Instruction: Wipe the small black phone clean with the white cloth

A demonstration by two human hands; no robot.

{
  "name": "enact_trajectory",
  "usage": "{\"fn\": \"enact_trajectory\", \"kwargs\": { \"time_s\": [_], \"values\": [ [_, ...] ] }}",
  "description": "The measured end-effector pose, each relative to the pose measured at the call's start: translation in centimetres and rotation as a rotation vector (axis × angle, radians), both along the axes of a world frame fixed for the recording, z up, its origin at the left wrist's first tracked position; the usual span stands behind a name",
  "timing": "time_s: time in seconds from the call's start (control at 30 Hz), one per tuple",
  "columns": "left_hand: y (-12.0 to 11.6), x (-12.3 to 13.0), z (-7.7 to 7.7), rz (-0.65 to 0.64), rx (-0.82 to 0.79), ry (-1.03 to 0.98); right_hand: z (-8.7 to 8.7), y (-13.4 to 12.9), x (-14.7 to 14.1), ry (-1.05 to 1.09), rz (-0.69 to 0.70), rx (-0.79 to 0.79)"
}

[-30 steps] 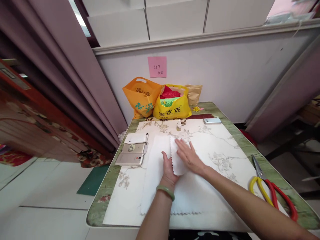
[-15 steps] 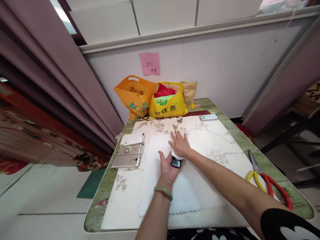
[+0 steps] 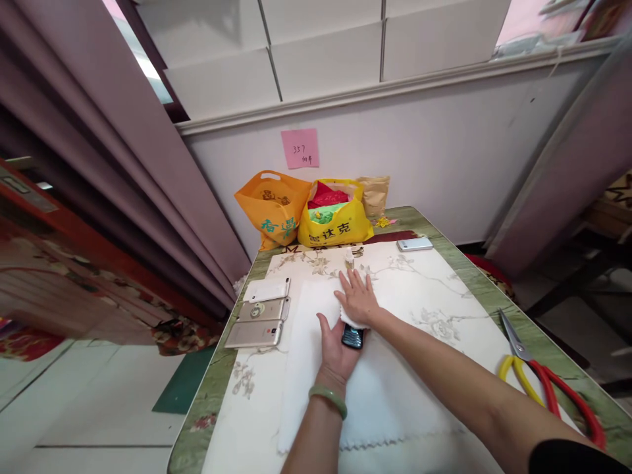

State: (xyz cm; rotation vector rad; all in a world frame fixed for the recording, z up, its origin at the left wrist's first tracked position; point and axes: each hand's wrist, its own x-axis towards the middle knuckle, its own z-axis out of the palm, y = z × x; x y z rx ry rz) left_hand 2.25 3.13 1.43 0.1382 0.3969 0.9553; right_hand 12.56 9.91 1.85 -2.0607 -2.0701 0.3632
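White sheet taken as reference: it was spread on the counter over a floral cover, probably as a soft, clean base. Above its middle, a dark phone-like device was held between two hands: near end exposed, far end covered by a small white cloth.

Support was given from below by the left hand, palm up, likely so that a push from above could be taken without slip. The cloth was pinned from above by the right hand, laid flat, presumably to spread contact over the device. Force applied couldn't be read.

Left grip: thumb spread wide, clear of the device; palm set under it. Fingers were hidden beneath, so how far they were closed couldn't be told.

Right grip: wide, fingers fanned and nearly straight; cloth touched, nothing seen pinched.

Left of the sheet, three phones were laid in a row, backs up, apparently grouped out of the way. Just beyond the sheet, a small bottle was stood upright; a silver phone was placed beyond and to the right. Right of the sheet, scissors were laid with blades pointed away. Far beyond it, an orange bag, a yellow bag and a brown packet were lined up.
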Motion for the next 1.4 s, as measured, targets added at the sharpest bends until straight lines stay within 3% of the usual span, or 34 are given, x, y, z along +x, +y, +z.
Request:
{"fn": "enact_trajectory", "kwargs": {
  "time_s": [0.1, 0.17, 0.37, 0.47, 0.6, 0.7, 0.77, 0.87, 0.97, 1.2, 1.33, 1.4],
  "values": [
    [-0.3, 0.0, 0.5, -0.007, -0.006, 0.018, 0.0, 1.1, 1.2, -0.042, -0.093, 0.023],
    [-0.3, -0.1, 0.5, -0.023, -0.008, 0.027, -0.1, 0.0, 1.1, -0.072, -0.089, 0.098],
    [0.1, -0.4, -0.3, -0.124, -0.067, 0.029, -0.6, -5.5, -1.5, -0.003, 0.209, 0.204],
    [0.2, -0.1, -0.1, -0.073, -0.034, 0.026, -0.3, -4.3, -1.4, 0.030, 0.210, 0.155],
    [0.0, 0.2, 0.6, -0.013, 0.014, 0.031, 0.4, -0.4, 0.3, 0.037, 0.049, -0.010],
    [-0.2, 0.1, 0.5, -0.020, 0.015, 0.050, 0.7, 0.0, 0.7, -0.008, -0.042, -0.055],
    [-0.2, -0.1, 0.1, -0.032, 0.015, 0.050, 0.5, -1.5, 0.1, -0.044, 0.008, 0.024],
    [0.1, -0.4, -0.7, -0.091, -0.005, 0.044, -0.2, -4.3, -1.3, -0.037, 0.193, 0.188],
    [0.3, -0.5, -0.8, -0.110, -0.012, 0.038, -0.5, -4.7, -1.7, -0.025, 0.223, 0.215],
    [-0.2, -0.1, 0.0, -0.020, -0.019, 0.043, 0.8, -0.2, 2.5, 0.005, -0.063, 0.112],
    [-0.2, -0.3, -0.1, 0.053, -0.064, 0.091, 2.9, -1.9, 6.3, 0.135, -0.256, 0.274],
    [-0.1, -0.3, -0.1, 0.024, -0.039, 0.072, 3.7, -3.8, 7.7, 0.258, -0.139, 0.252]
  ]
}}
